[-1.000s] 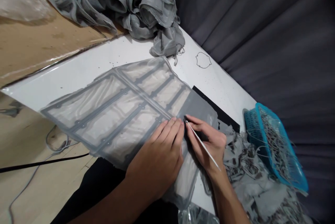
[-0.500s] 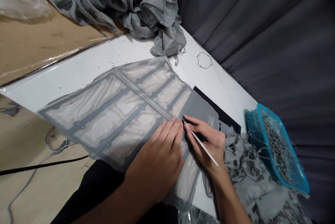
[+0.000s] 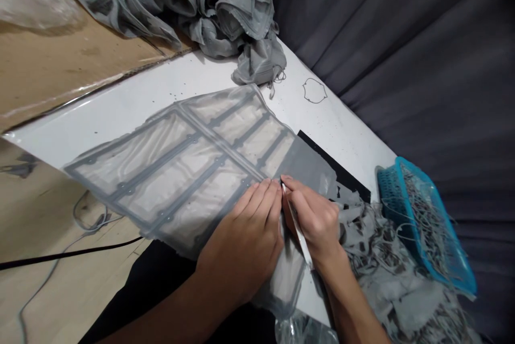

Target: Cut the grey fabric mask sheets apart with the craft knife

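A thin grey rubbery sheet (image 3: 169,183) with pale see-through panels and darker grey bars lies over the white table, part of it hanging past the near edge. My left hand (image 3: 245,236) rests flat on it, fingers stretched side by side and pressing it down. Just right of those fingertips, my right hand (image 3: 316,220) is closed around a slim white pen-like tool (image 3: 301,239), its tip down at the sheet beside my left fingers. The tip itself is partly hidden, and I cannot tell the tool's exact kind.
Crumpled grey sheets (image 3: 225,0) are heaped at the back near cardboard (image 3: 80,65). A blue basket (image 3: 410,210) of thin grey strips stands right, beside piled grey scraps (image 3: 386,274). A black strip (image 3: 333,167) and a thin grey ring (image 3: 314,90) lie on the white table (image 3: 338,118).
My right hand has turned and shifted slightly left, and the white tool now stands steeper, showing its broader side. My left hand stays pressed on the sheet.
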A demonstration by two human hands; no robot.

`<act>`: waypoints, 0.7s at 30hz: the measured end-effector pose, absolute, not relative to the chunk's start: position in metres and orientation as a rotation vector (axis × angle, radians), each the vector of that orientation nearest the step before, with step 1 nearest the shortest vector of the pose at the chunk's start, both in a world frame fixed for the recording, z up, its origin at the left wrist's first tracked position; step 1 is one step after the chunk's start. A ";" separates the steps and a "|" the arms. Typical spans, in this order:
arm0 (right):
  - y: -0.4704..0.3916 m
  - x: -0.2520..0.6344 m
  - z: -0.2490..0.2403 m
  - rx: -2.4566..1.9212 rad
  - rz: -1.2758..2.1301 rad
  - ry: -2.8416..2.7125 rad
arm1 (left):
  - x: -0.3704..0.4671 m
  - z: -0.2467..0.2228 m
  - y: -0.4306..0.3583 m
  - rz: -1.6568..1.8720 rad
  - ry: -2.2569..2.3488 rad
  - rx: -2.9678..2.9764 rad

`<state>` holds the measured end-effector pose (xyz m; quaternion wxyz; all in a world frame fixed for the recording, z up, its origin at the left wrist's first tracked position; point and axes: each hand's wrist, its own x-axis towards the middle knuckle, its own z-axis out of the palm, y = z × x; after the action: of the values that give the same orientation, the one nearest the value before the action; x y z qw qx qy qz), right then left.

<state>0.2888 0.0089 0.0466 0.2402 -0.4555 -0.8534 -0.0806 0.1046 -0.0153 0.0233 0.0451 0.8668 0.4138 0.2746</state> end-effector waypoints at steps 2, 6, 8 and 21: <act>0.010 0.287 0.045 -1.231 -0.250 -2.315 | 0.105 0.025 -0.014 0.813 1.258 2.647; 0.011 0.286 0.041 -1.229 -0.235 -2.246 | 0.106 0.027 -0.012 0.790 1.267 2.625; 0.010 0.287 0.040 -1.245 -0.207 -2.224 | 0.106 0.028 -0.012 0.778 1.281 2.611; 0.009 0.298 0.034 -1.298 0.245 -1.957 | 0.105 0.029 -0.012 0.746 1.306 2.540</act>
<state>0.2977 0.0087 0.0336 0.3804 -0.5084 -0.7666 0.0961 0.1052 -0.0123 0.0290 0.0946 0.8566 0.4403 0.2517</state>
